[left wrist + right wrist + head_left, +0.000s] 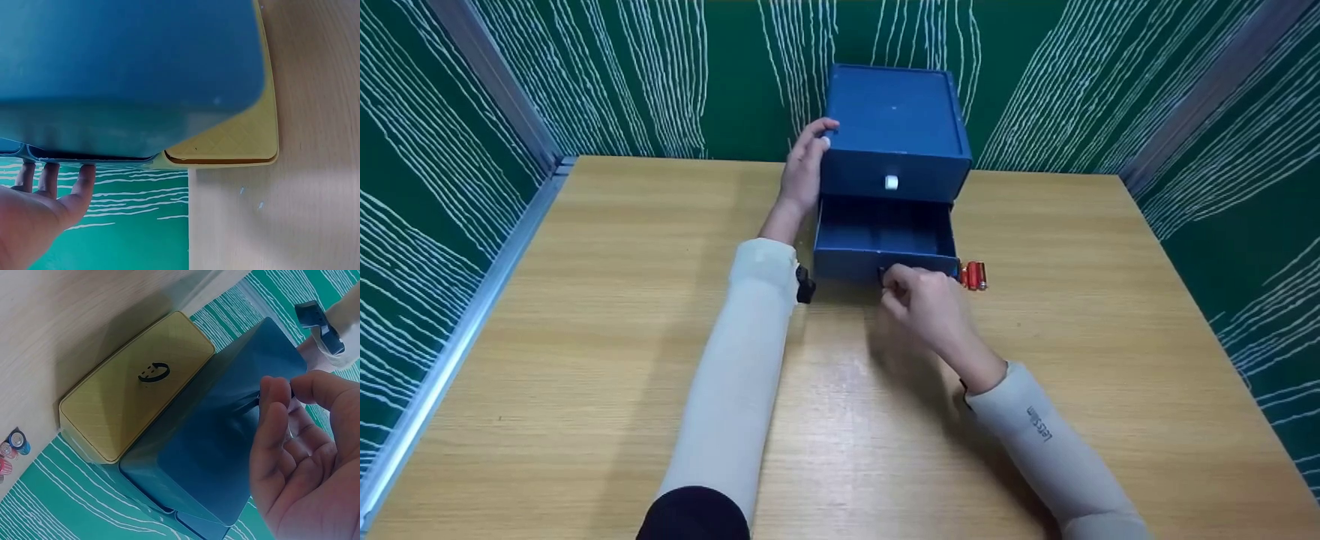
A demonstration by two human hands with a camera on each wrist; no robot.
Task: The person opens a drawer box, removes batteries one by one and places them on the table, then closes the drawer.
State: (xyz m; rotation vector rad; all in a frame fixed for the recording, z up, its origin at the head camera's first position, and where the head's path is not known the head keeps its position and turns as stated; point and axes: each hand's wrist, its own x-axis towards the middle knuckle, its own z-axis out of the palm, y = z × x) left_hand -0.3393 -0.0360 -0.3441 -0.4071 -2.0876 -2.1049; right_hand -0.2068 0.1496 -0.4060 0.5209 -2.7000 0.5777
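A blue drawer cabinet (894,109) stands at the back of the table. Its top drawer, with a white knob (892,182), is closed. Below that, a blue drawer (885,260) is pulled out, and no contents show inside. My right hand (930,304) pinches the black handle (246,405) on that drawer's front between thumb and fingers. Fingers extended, my left hand (802,176) rests against the cabinet's left side near the top; its fingertips meet the side edge in the left wrist view. A yellow drawer (121,391) with a black loop handle (154,373) sits closed underneath.
Several red batteries (973,275) lie on the wooden table (585,337), just right of the pulled-out drawer. Green walls with white streaks (742,75) enclose the table's back and sides.
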